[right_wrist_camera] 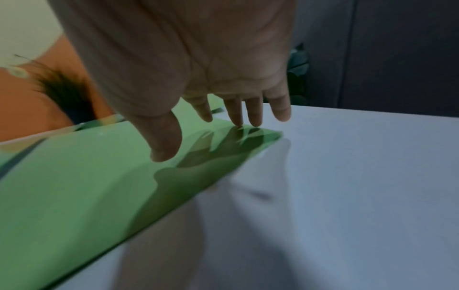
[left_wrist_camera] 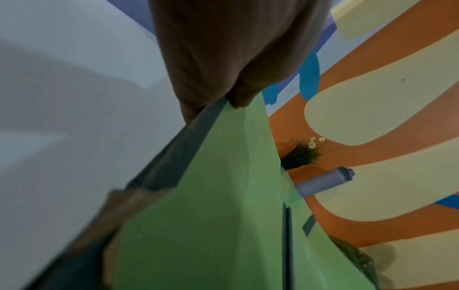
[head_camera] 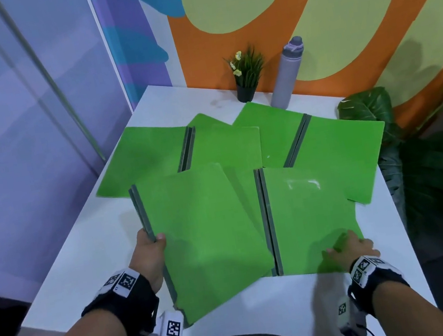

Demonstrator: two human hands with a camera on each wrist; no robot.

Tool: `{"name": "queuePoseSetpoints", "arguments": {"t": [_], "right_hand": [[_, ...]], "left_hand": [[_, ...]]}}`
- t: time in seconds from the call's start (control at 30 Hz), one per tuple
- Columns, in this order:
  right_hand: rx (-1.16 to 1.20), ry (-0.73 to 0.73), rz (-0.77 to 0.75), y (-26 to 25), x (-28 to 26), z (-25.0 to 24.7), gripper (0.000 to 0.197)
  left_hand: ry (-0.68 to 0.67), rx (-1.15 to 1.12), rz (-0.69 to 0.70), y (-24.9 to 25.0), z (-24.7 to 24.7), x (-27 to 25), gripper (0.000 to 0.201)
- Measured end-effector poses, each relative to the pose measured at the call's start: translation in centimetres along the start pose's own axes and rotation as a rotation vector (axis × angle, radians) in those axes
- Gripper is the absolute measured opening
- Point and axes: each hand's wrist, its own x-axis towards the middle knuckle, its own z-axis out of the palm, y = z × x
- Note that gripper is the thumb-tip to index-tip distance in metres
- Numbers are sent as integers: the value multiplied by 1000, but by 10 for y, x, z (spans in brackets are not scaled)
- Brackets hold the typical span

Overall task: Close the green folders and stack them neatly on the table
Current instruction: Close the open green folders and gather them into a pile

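The left hand (head_camera: 147, 250) pinches the grey spine of a closed green folder (head_camera: 205, 235), lifted near the counter's (head_camera: 64, 270) left edge. The right hand (head_camera: 351, 248), fingers straight, rests on the near-right folder (head_camera: 309, 211). Two open folders (head_camera: 136, 158) lie behind; stacking has barely begun, and free room is scarce.

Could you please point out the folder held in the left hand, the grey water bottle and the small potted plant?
held folder (head_camera: 205, 235): head view, middle of its green cover.
grey water bottle (head_camera: 285, 75): head view, middle of its body.
small potted plant (head_camera: 246, 93): head view, its dark pot.
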Motion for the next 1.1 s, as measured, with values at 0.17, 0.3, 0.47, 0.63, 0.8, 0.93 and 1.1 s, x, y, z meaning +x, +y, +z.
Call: {"name": "queuePoseSetpoints", "arguments": {"t": [0.17,0.3,0.47,0.63,0.8,0.93,1.1], "right_hand": [[-32,37,89,3,9,12,76],[-33,19,121,8,16,14,84],[-7,48,146,16,20,6,95],[401,75,-13,-1,15,-3,50],[807,170,-366,-46,-15,-55,41],[981,310,-548,-70,-43,-110,32],[1179,386,-743,-82,-78,-150,32]], "left_hand": [[3,62,-94,-28,-7,17,43],[-15,102,-145,-20,-10,6,87],[27,147,56,-33,-24,24,109],[187,218,134,-1,-30,9,79],[366,211,196,40,-46,9,73],[495,183,320,71,-66,13,74],[602,168,454,101,-76,7,67]]}}
